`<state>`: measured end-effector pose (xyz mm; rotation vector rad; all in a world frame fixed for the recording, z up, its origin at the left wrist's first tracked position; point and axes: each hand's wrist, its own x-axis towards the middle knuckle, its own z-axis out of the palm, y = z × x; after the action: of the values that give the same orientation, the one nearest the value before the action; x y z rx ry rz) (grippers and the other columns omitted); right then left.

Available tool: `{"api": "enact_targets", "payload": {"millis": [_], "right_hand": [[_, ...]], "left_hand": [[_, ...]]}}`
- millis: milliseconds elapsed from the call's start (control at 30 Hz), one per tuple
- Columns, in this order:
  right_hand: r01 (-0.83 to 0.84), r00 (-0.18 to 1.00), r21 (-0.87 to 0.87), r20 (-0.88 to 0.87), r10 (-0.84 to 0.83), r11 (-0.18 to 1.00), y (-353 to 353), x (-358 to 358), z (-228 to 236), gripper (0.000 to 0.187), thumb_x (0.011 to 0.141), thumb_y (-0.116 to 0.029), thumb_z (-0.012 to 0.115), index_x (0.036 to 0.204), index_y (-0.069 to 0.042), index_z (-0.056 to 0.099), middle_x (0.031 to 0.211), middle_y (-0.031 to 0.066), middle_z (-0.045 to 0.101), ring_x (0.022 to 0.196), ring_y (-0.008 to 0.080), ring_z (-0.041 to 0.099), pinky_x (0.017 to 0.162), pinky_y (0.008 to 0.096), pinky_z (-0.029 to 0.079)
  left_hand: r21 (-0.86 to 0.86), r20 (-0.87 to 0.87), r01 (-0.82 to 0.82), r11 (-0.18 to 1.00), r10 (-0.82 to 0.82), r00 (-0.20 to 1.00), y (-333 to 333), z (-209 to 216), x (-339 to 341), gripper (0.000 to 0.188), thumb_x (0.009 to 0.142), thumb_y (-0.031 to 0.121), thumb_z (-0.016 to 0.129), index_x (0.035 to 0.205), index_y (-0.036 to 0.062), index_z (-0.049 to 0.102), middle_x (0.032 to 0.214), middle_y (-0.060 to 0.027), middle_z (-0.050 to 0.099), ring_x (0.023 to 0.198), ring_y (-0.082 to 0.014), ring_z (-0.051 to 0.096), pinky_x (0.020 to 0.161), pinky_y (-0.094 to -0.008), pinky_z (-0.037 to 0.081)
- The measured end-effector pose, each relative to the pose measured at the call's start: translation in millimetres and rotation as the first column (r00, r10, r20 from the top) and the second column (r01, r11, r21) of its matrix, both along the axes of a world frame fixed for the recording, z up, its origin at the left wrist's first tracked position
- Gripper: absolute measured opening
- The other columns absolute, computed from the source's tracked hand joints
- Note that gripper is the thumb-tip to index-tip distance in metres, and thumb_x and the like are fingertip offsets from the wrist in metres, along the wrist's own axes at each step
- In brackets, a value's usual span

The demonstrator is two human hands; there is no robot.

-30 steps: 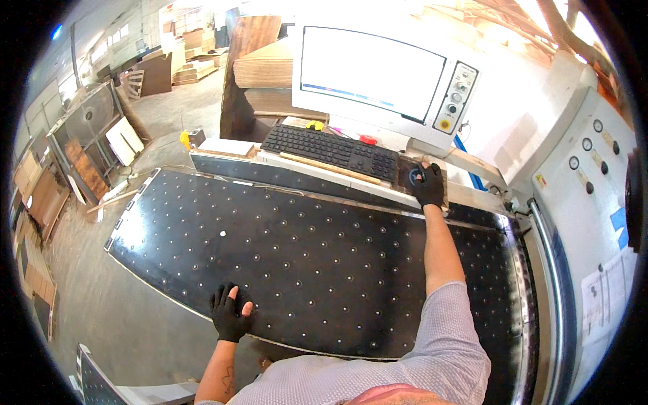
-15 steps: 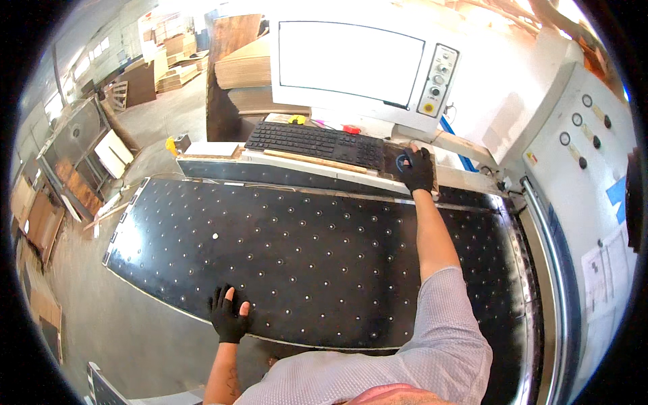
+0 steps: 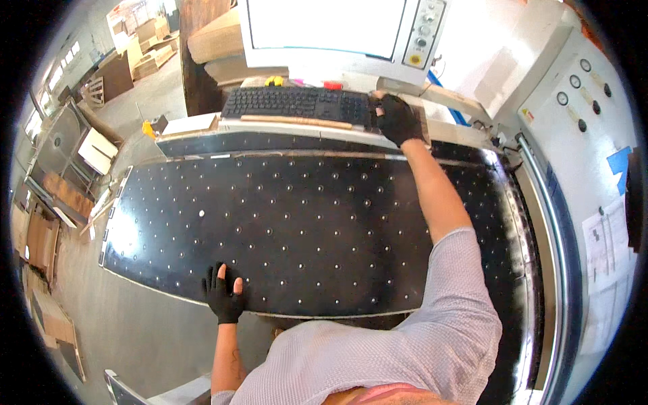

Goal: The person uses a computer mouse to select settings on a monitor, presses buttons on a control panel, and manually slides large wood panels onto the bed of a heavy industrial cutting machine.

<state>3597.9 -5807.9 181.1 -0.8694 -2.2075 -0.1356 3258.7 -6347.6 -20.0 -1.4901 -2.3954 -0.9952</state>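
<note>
My left hand point(image 3: 224, 297), in a black glove with bare thumb and fingertip, lies with its fingers spread on the near edge of a black table point(image 3: 290, 223) studded with small pale balls. Across the table my right hand point(image 3: 399, 121), gloved the same way, reaches to the right end of a black keyboard point(image 3: 290, 104). Its bare fingertips are at the keys on that end, apart from each other. Whatever lies under the palm is hidden. A wooden strip point(image 3: 297, 122) runs along the keyboard's front.
Behind the keyboard stands a large monitor point(image 3: 331, 27) with a knob panel point(image 3: 422, 34). A yellow item point(image 3: 274, 81) and a red item point(image 3: 333, 86) lie before it. A grey cabinet with gauges point(image 3: 574, 94) rises at the right. Stacked boards point(image 3: 216, 40) stand at the back left.
My right hand has shifted left, from beside the keyboard onto its right end. My left hand stays at the table edge. The whole view has tilted downward and shifted.
</note>
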Motion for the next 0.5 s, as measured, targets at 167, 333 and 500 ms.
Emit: {"api": "enact_targets", "payload": {"millis": [167, 333, 500], "right_hand": [[-0.026, 0.990, -0.031, 0.135, 0.030, 0.999, -28, -26, 25, 0.025, 0.095, -0.017, 0.060, 0.118, -0.012, 0.069, 0.117, 0.0139, 0.073, 0.113, 0.0368, 0.067, 0.100, 0.0494, 0.051], [-0.030, 0.987, 0.008, 0.159, 0.028, 1.000, -4, -44, 12, 0.017, 0.095, -0.016, 0.060, 0.109, -0.011, 0.070, 0.114, 0.0141, 0.072, 0.106, 0.0353, 0.067, 0.101, 0.0477, 0.048], [-0.014, 0.981, -0.052, 0.191, 0.024, 0.999, 5, -53, 15, 0.018, 0.097, -0.017, 0.058, 0.110, -0.011, 0.069, 0.116, 0.0134, 0.070, 0.105, 0.0329, 0.068, 0.103, 0.0464, 0.045]], "left_hand": [[-0.015, -0.055, -0.040, 0.999, 0.039, 0.998, 4, -2, 1, 0.061, 0.097, 0.054, 0.063, 0.136, 0.0062, 0.064, 0.142, -0.0168, 0.064, 0.137, -0.0391, 0.054, 0.119, -0.0573, 0.030], [-0.026, -0.052, -0.041, 0.999, 0.039, 0.998, 2, -3, 1, 0.061, 0.097, 0.053, 0.063, 0.136, 0.0058, 0.064, 0.141, -0.0167, 0.065, 0.137, -0.0395, 0.055, 0.120, -0.0555, 0.031], [-0.009, -0.051, -0.035, 0.999, 0.034, 0.998, 2, 2, 2, 0.060, 0.097, 0.052, 0.064, 0.134, 0.0048, 0.065, 0.140, -0.0167, 0.065, 0.136, -0.0399, 0.055, 0.119, -0.0555, 0.033]]}}
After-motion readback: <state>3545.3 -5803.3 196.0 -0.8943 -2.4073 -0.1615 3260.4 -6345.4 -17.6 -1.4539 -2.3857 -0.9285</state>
